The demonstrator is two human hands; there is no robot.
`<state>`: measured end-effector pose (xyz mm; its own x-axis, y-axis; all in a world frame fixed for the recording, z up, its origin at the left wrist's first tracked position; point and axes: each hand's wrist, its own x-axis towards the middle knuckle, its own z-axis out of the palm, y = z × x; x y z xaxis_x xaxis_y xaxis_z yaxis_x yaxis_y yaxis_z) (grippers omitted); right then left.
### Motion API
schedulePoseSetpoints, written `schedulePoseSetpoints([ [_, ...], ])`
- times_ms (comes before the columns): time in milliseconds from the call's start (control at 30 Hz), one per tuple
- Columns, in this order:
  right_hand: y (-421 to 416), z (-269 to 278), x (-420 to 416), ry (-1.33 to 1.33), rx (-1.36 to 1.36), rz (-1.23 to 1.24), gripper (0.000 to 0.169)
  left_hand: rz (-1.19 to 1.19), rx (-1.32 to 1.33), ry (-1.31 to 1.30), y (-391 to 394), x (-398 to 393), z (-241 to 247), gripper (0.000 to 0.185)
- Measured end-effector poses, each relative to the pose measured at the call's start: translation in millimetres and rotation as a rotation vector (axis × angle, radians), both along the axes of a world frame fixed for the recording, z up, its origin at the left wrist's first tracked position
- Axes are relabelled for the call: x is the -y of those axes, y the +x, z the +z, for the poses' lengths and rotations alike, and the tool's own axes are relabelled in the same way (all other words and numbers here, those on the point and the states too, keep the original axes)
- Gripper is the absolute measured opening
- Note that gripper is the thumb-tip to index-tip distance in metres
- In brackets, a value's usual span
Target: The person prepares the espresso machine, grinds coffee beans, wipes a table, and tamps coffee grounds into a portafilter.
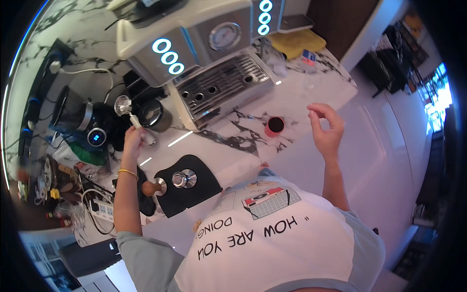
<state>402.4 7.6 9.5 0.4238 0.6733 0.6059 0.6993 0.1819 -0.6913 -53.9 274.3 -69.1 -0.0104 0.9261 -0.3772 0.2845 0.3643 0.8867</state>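
My left hand (133, 141) is closed around the pale handle of a portafilter (124, 106). Its metal basket points away from me, in front of a black coffee grinder (105, 120) with a lit round dial. A dark lidded canister (155, 115) stands just right of the handle. My right hand (329, 129) hovers at the right over the floor, past the counter's front edge. It holds nothing visible; thumb and fingers curve into a loop with their tips close together. Nearest to it on the counter is a small red cup (274, 127) with dark contents.
An espresso machine (219, 40) with lit buttons and a slotted drip tray (226, 87) spans the back. On a black tamping mat (200, 197) rest a metal tamper (184, 179) and a wooden-handled one (154, 187). A yellow cloth (299, 42) lies back right; cables and a power strip (104, 210) crowd the left.
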Motion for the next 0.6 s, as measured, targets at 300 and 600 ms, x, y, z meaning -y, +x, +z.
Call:
schedulePoseSetpoints([
  [300, -57, -28, 20, -0.112, -0.025, 0.166, 0.010, 0.118, 0.121, 0.204, 0, 13, 14, 0.008],
  [600, -125, -53, -17, -0.226, -0.031, 0.636, 0.013, -0.023, 0.156, 0.285, -13, 43, 44, 0.021],
])
